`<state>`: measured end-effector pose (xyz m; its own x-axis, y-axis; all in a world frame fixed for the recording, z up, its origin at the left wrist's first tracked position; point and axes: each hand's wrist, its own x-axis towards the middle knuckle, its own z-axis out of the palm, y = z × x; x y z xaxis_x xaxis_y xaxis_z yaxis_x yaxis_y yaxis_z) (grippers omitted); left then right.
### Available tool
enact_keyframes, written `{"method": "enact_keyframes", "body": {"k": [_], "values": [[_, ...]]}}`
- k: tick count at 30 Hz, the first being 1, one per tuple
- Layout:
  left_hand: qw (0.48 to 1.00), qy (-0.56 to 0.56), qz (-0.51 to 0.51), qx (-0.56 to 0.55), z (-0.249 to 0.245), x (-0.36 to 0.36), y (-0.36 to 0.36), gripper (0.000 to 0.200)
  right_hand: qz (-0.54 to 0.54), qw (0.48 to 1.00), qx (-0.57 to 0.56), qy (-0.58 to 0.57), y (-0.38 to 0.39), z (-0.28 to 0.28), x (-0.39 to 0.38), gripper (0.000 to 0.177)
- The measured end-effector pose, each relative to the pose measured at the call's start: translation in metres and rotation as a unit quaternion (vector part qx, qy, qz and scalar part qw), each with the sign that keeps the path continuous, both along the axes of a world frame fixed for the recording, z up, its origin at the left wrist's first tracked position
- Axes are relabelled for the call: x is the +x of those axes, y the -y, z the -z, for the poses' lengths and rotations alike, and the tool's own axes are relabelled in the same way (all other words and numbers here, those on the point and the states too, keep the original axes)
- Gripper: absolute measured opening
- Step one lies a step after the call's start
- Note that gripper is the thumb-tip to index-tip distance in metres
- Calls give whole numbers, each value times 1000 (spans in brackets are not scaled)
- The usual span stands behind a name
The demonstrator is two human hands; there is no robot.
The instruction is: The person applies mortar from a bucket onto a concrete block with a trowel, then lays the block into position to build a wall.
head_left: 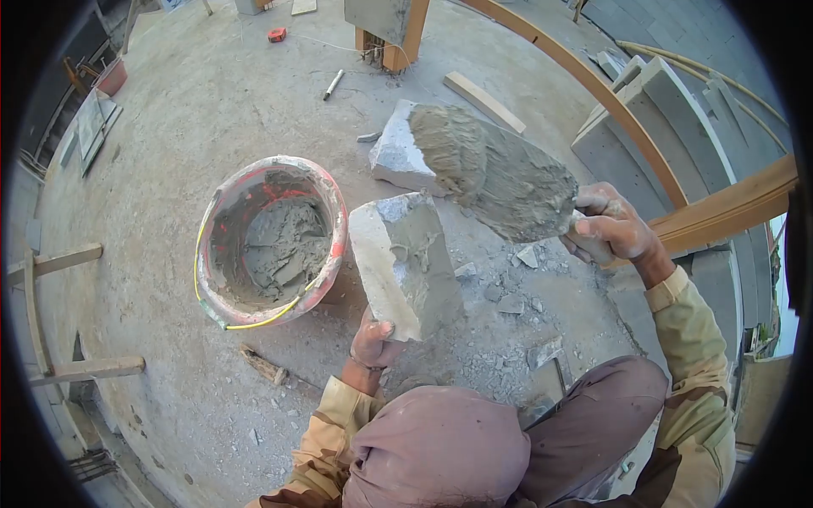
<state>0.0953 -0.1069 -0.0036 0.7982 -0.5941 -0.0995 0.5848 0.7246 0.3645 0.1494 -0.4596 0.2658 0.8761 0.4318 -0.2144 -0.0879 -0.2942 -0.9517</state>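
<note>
My left hand (375,340) grips the near end of a pale, broken concrete block (385,262), with mortar smeared along its right face. My right hand (614,222) is closed on the handle of a trowel (538,195), whose broad blade is coated in wet grey mortar. The blade's far end lies over or against a second block piece (398,157); thick mortar hides whether they touch. Left of the held block stands a red bucket (337,212) with a crusted rim and yellow handle, holding mortar (288,241).
Rubble (512,292) litters the floor by my knees. Beyond are a wooden strip (484,102), a marker pen (334,85) and a red tape measure (277,35). A wooden beam (728,207) and stacked grey blocks (669,110) stand right; timber pieces (89,367) lie left.
</note>
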Motion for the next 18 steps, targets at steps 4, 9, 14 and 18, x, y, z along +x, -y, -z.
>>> {"method": "enact_keyframes", "body": {"k": [4, 9, 14, 18], "values": [[989, -90, 67, -99, -105, 51, 82, 84, 151, 987, 49, 34, 66, 44, -110, 43], [963, -252, 67, -71, -125, 52, 148, 82, 250, 955, 102, 123, 61, 113, -176, 31], [948, -312, 64, 1, -111, 31, 185, 84, 345, 899, -90, 254, 52, 165, -196, 30], [954, -287, 85, 7, -100, 21, 193, 90, 331, 851, -274, 300, 61, 188, -206, 29]]}}
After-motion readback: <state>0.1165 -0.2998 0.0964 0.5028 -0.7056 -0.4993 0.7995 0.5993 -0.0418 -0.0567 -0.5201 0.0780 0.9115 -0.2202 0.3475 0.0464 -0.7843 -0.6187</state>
